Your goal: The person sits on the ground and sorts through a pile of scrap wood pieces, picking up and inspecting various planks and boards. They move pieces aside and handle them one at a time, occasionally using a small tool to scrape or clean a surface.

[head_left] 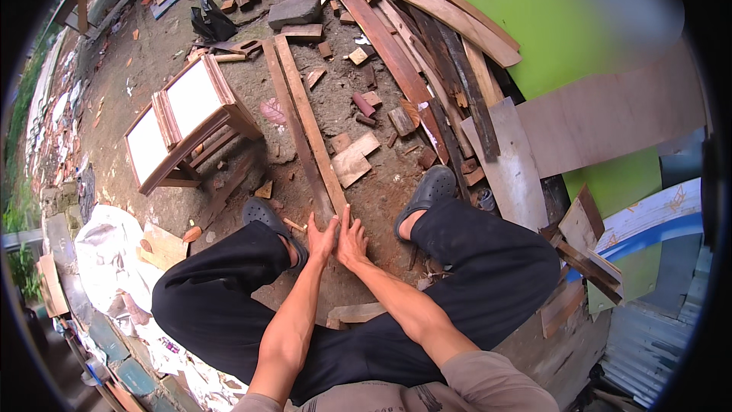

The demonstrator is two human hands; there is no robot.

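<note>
Two long, narrow wooden strips lie side by side on the dirt, running away from me between my feet. My left hand closes on their near ends from the left. Pressed in from the right is my right hand, its thumb side close to the left hand and its fingers along the strips' end. The palms and some fingertips are hidden. A small wooden stick lies just left of my left hand. Beyond the right hand are flat wood offcuts.
A small wooden frame with white panels stands at left. Long planks are heaped at right, beside plywood and a green sheet. A grey stone block and black plastic bag lie farther off. White sacking is at lower left.
</note>
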